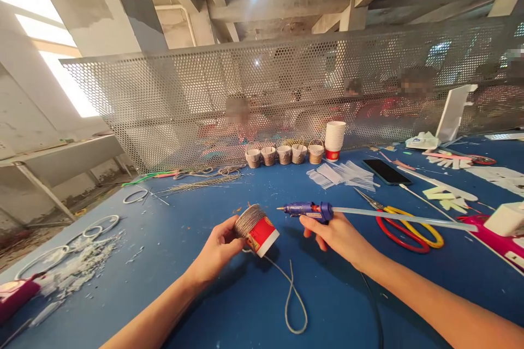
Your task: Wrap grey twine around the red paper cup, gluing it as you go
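My left hand [221,251] grips a red and white paper cup [264,234], tilted on its side above the blue table. Grey-brown cord [249,219] is wound round part of the cup, and its loose tail [303,305] trails onto the table in a loop. In my right hand [339,234] is a blue hot glue gun [309,210], its nozzle pointing left toward the cup but apart from it. A long clear glue stick [393,217] runs out of the gun's back end.
Several small cord-covered baskets [284,155] and a stack of paper cups [335,139] line the table's back, before a perforated metal screen [184,103]. Scissors [403,229], a phone [387,172] and clear strips [344,174] lie right. White scraps [82,262] lie left. People sit behind the screen.
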`<state>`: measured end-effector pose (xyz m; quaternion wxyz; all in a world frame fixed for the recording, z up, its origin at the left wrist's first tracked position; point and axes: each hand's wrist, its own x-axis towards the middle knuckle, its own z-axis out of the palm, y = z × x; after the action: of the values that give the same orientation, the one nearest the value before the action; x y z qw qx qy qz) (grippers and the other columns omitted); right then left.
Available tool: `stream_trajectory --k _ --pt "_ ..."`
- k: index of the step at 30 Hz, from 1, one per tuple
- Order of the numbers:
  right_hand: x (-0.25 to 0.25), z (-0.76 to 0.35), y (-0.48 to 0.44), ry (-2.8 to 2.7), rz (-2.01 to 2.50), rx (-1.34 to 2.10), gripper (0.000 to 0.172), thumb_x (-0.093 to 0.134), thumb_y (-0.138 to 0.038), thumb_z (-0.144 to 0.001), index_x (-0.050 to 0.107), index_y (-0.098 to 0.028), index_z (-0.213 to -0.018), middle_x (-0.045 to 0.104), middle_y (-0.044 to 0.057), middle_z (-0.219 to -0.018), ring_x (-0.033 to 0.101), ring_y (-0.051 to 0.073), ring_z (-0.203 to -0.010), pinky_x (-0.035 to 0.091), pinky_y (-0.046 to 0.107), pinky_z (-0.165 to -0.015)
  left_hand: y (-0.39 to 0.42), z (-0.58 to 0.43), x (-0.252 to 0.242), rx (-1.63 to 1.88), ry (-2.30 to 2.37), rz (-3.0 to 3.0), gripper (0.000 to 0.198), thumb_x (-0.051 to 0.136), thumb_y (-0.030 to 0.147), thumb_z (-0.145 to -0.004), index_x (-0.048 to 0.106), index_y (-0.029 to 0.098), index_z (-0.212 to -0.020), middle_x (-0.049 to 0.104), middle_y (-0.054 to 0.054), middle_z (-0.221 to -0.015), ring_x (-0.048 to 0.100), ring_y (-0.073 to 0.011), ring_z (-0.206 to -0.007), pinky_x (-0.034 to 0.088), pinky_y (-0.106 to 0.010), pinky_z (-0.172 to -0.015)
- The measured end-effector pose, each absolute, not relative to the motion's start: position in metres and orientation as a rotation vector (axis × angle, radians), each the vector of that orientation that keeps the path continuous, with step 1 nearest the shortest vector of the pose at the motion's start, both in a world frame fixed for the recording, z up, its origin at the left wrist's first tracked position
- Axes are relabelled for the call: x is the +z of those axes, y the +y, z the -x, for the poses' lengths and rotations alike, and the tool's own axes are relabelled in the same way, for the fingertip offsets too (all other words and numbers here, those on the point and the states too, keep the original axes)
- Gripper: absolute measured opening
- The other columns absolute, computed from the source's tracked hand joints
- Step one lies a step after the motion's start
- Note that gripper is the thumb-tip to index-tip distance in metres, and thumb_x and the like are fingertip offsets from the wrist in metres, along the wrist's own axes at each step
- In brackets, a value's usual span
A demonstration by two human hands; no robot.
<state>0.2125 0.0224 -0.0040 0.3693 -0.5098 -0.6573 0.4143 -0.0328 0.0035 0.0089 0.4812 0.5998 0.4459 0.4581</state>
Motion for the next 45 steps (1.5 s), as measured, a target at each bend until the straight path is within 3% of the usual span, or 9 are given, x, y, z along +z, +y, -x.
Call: stream_trajectory --k 4,7,11,16,19,25,33,38,45 --pt "-0.012 -0.216 0.040 -1.779 1.456 0.756 0.031 0.055 -0.050 -0.080 0.069 -0.022 -0.083 0.067 0.003 -0.074 0.063 0.023 -0.075 0.046 0.029 -0.062 0.002 0.028 0.011 1.136 1.109 -1.444 0.007 0.064 0.019 -0.066 0.062 0.016 -0.072 0.063 0.002 -0.065 0.056 -0.0133 -0.063 0.045 -0.023 -0.062" --pt "-0.012 -0.219 0.045 -1.900 1.547 0.650 0.033 0.053 -0.050 -0.082 0.070 -0.023 -0.089 0.069 0.005 -0.078 0.064 0.026 -0.080 0.045 0.032 -0.067 0.001 0.024 0.012 1.172 1.152 -1.415 0.009 0.064 0.021 -0.066 0.063 0.016 -0.073 0.063 0.002 -0.066 0.056 -0.0134 -0.062 0.045 -0.023 -0.062" --pt "-0.004 -0.230 0.041 -2.030 1.434 0.768 0.038 0.049 -0.050 -0.086 0.068 -0.020 -0.099 0.069 0.004 -0.080 0.064 0.024 -0.080 0.046 0.032 -0.070 0.001 0.025 0.013 1.237 1.250 -1.412 0.012 0.061 0.022 -0.068 0.063 0.015 -0.077 0.066 -0.001 -0.069 0.058 -0.0152 -0.066 0.045 -0.026 -0.065" --pt "0.010 -0.260 0.018 -1.905 1.388 1.013 0.036 0.051 -0.047 -0.085 0.066 -0.018 -0.099 0.070 0.007 -0.100 0.063 0.025 -0.096 0.047 0.037 -0.084 0.004 0.030 0.013 1.353 1.302 -1.374 0.013 0.061 0.026 -0.069 0.063 0.015 -0.075 0.067 -0.001 -0.071 0.058 -0.0157 -0.069 0.045 -0.027 -0.069" --pt "0.019 -0.270 -0.003 -1.681 1.417 1.131 0.036 0.061 -0.047 -0.078 0.067 -0.017 -0.097 0.070 0.009 -0.099 0.066 0.025 -0.091 0.049 0.040 -0.085 0.004 0.031 0.014 1.386 1.294 -1.332 0.015 0.062 0.027 -0.069 0.063 0.015 -0.077 0.067 0.000 -0.072 0.058 -0.0153 -0.069 0.045 -0.026 -0.069" --pt "0.033 -0.238 -0.022 -1.404 0.994 1.687 0.029 0.073 -0.034 -0.069 0.066 -0.015 -0.090 0.070 0.010 -0.095 0.068 0.020 -0.084 0.052 0.038 -0.082 0.001 0.026 0.015 1.338 1.301 -1.329 0.019 0.063 0.030 -0.068 0.062 0.015 -0.080 0.067 -0.002 -0.072 0.060 -0.0174 -0.070 0.045 -0.028 -0.069" --pt "0.028 -0.178 0.017 -1.401 0.891 1.811 0.026 0.078 -0.025 -0.063 0.054 -0.016 -0.068 0.057 -0.006 -0.054 0.055 0.007 -0.046 0.050 0.021 -0.050 -0.008 0.022 0.019 1.315 1.331 -1.401 0.014 0.060 0.027 -0.069 0.061 0.015 -0.075 0.064 0.000 -0.068 0.058 -0.0167 -0.067 0.043 -0.027 -0.065" --pt "0.012 -0.162 0.025 -1.329 0.828 1.871 0.027 0.074 -0.033 -0.068 0.055 -0.016 -0.078 0.061 -0.004 -0.057 0.051 0.006 -0.038 0.047 0.020 -0.039 -0.012 0.019 0.020 1.283 1.313 -1.387 0.015 0.060 0.027 -0.065 0.062 0.016 -0.076 0.063 0.001 -0.069 0.055 -0.0162 -0.066 0.044 -0.026 -0.064" --pt "0.003 -0.173 0.014 -1.293 0.759 1.955 0.025 0.074 -0.028 -0.071 0.057 -0.014 -0.082 0.070 0.005 -0.081 0.069 0.014 -0.067 0.057 0.027 -0.064 -0.009 0.021 0.017 1.288 1.387 -1.446 0.010 0.059 0.026 -0.066 0.060 0.017 -0.071 0.061 0.002 -0.064 0.053 -0.0149 -0.063 0.040 -0.024 -0.060"
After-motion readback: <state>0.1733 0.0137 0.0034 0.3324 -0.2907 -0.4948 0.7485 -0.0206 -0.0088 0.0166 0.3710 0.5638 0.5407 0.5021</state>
